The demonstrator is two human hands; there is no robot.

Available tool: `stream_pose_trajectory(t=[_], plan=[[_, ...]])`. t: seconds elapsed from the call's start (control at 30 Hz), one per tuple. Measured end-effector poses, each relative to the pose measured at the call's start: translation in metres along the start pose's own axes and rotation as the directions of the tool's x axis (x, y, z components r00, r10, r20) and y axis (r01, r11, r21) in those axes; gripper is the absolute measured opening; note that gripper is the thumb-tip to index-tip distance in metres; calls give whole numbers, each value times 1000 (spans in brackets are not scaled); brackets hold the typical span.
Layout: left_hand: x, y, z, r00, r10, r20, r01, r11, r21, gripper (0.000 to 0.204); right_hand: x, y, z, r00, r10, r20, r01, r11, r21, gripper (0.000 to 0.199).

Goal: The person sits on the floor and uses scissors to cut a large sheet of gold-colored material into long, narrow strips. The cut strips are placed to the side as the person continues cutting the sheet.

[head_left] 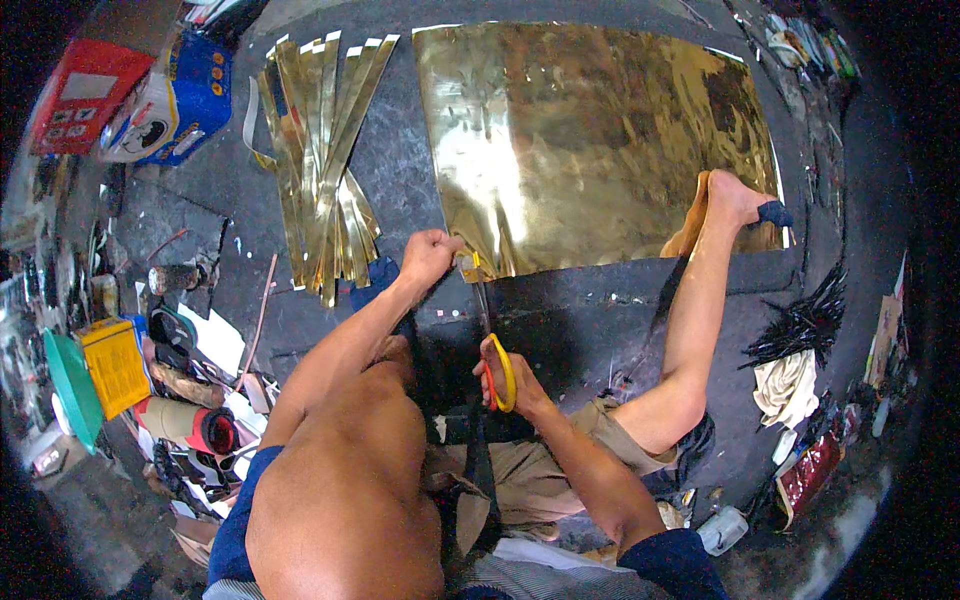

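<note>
A large gold mirror-like sheet (600,140) lies on the dark floor ahead of me. My left hand (432,254) pinches its near left corner. In my right hand (515,378) are scissors (502,375) with yellow and red handles, fingers wrapped round the loops. The blades point away from me and meet the sheet's near edge beside my left fingers; how far apart they stand is hard to tell. Left of the sheet, several long narrow gold strips (325,160) lie in a loose, crossing pile. My right foot (738,200) rests on the sheet's right end.
At the far left stand a red box (90,95) and a blue-and-white box (185,100). A yellow box (112,365), a green piece (72,390) and scraps clutter the left. To the right lie a bundle of black strips (805,318) and a cream cloth (785,388).
</note>
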State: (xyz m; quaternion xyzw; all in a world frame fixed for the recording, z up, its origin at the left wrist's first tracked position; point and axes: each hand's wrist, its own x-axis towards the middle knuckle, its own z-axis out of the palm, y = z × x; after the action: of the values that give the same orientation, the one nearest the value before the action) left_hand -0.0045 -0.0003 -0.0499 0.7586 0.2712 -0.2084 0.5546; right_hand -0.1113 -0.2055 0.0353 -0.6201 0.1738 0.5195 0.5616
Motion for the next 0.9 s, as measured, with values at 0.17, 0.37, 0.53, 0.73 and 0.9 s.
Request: stream_pose_trajectory(t=[0.17,0.37,0.53,0.73,0.9], plan=[[-23,-5,13,973,-141,182,164,979,-123,28,19,8,-10,997,20,75,-37,970,240,52],[-42,-4,2,943,-100,318,165,968,-187,24,13,-4,-1,999,35,17,-36,993,115,59],[-51,-7,-1,965,13,263,38,982,-188,24,12,-7,5,997,-71,24,72,997,-39,77],[-53,-11,3,979,106,174,-75,982,-172,27,5,-12,5,999,-35,10,35,999,-17,63],[-55,-1,2,979,123,163,-101,985,-141,31,14,-7,2,1000,3,-29,-5,998,-66,56]])
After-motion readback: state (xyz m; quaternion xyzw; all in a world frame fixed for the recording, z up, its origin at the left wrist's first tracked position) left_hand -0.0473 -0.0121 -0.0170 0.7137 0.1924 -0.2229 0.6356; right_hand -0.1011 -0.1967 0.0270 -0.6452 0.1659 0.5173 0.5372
